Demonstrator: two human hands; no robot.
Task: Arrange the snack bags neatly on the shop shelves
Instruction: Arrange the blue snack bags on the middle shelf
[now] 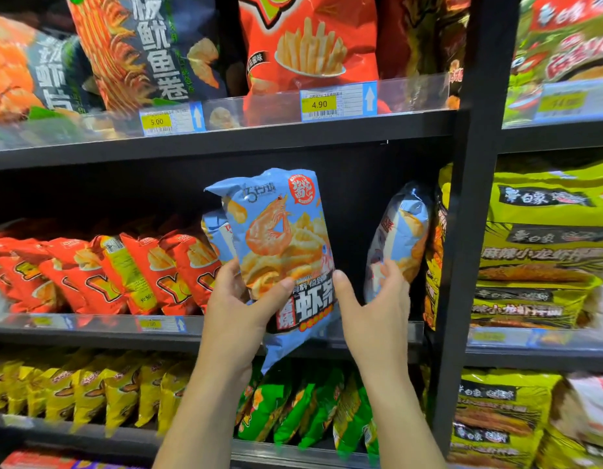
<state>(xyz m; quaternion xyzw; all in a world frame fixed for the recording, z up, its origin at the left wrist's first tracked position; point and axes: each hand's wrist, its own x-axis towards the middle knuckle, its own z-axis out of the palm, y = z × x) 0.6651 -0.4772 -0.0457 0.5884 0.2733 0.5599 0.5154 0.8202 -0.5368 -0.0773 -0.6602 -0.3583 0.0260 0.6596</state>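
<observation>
Currently held: you are gripping a blue shrimp bag (pixel 280 231) in your left hand (pixel 239 299), with the thumb lying across its front and the fingers going behind it.
Right hand: your right hand (pixel 374 302) is curling its fingers (pixel 389 270) round the lower part of a second blue bag (pixel 400 228), while its thumb is touching the right edge of the shrimp bag.
Shrimp bag: it is standing upright in front of the middle shelf (pixel 90 333), with its bottom corner hanging below the shelf's front rail.
Second blue bag: it is leaning to the right on the middle shelf, near the black post (pixel 472 198).
Third blue bag (pixel 217 231): it is showing just behind the shrimp bag's left side, beside the red bags (pixel 124 272).
Red bags: they are leaning in a row along the left of the middle shelf.
Below: yellow bags (pixel 73 390) and green bags (pixel 293 407) are sitting on the lower shelf.
Above: large bags (pixel 310 38) are standing behind price tags (pixel 318 103).
</observation>
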